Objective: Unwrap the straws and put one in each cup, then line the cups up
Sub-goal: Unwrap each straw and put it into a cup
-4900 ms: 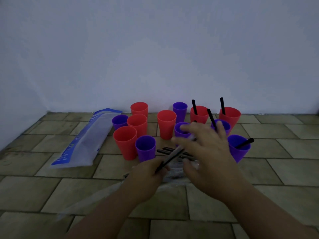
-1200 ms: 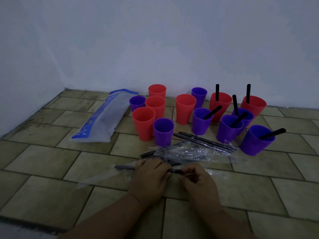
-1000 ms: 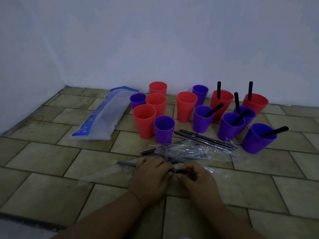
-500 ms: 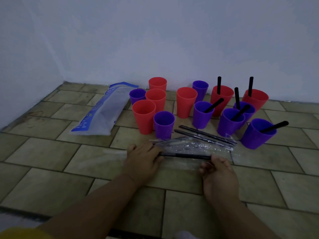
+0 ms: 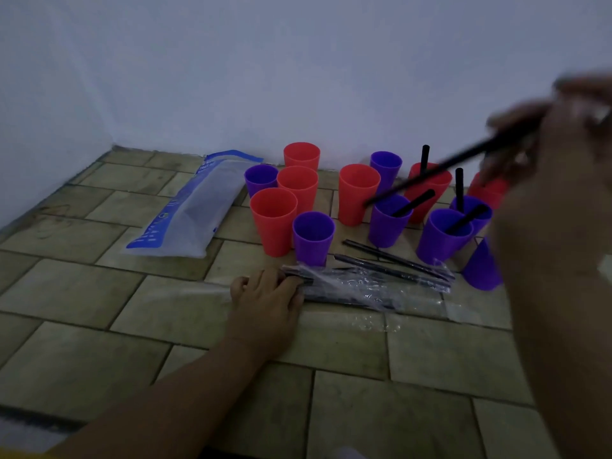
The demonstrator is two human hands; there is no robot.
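Right grip [image 5: 563, 150] is now raised off the floor [image 5: 99, 342], black straw [image 5: 447, 166] is pinched in it above the cups [image 5: 357, 193], left grip [image 5: 265, 293] is laid flat, released, on the wrapper [image 5: 364, 288].

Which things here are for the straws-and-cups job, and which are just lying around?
For the job: red cups, purple cups, the black straw pinched in the right hand, the wrapped straws by the left hand.
Just lying about: the blue-and-white bag, the clear wrapper strip left of that hand.
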